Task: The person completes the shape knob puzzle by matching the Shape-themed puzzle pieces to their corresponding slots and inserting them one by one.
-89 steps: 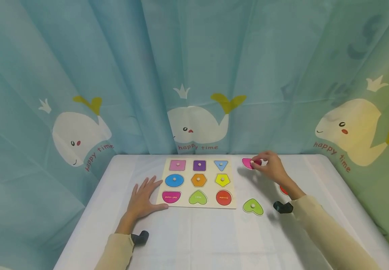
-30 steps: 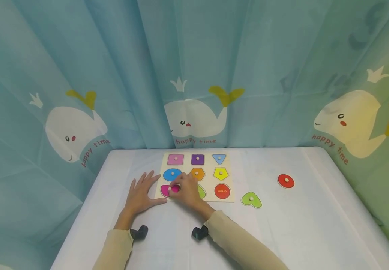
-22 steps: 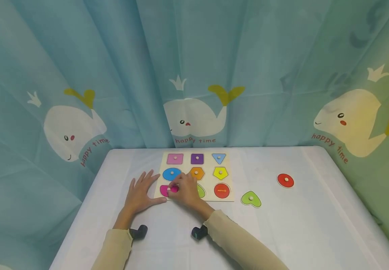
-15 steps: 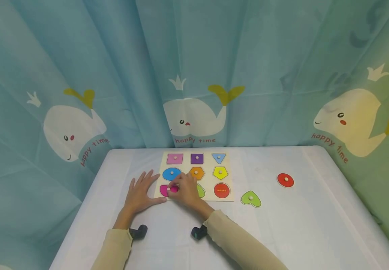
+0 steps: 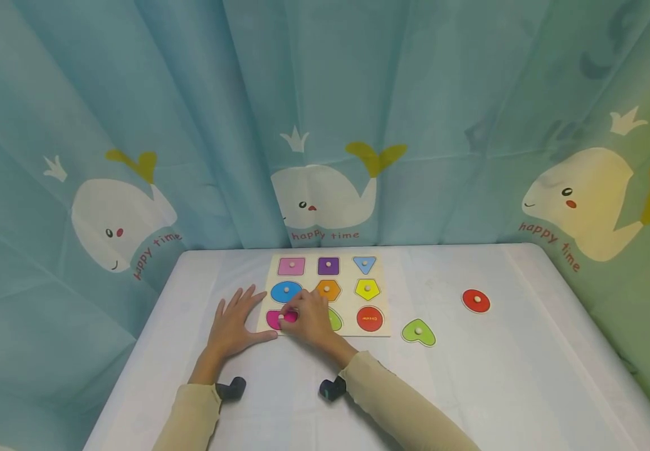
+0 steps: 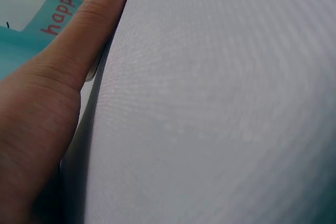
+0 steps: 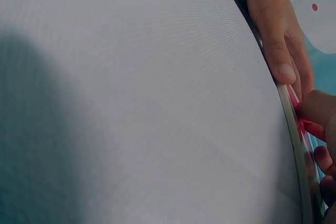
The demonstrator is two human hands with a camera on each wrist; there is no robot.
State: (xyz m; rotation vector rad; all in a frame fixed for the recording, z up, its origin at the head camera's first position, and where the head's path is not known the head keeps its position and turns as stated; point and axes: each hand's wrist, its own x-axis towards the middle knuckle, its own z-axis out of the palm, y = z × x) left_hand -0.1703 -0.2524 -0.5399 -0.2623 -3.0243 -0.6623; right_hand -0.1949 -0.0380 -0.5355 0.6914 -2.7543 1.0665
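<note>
A wooden shape puzzle board [image 5: 349, 327] lies at the back of the table. My right hand [image 5: 312, 318] pinches the knob of a magenta half-round puzzle piece [image 5: 272, 319], which lies over the half-round slot in the board's front left corner. The hand partly covers the green heart slot [image 5: 335, 320] beside it. My left hand [image 5: 234, 327] lies with fingers spread at the board's left edge, its thumb along the front left corner. In the right wrist view, the left thumb and the right fingertips [image 7: 315, 107] meet the board's edge close together.
Right of the board lie a green heart piece [image 5: 418, 332] and a red round piece [image 5: 476, 300]. The red circular slot [image 5: 370, 319] shows its printed label. Pieces with knobs fill the two back rows, among them a yellow pentagon [image 5: 367, 289]. A whale-print curtain [image 5: 325, 94] hangs behind the table.
My right hand has carried the magenta half-round piece from the table's back right to the board's front left slot. Over the last second it has stayed there. The left hand keeps its place.
</note>
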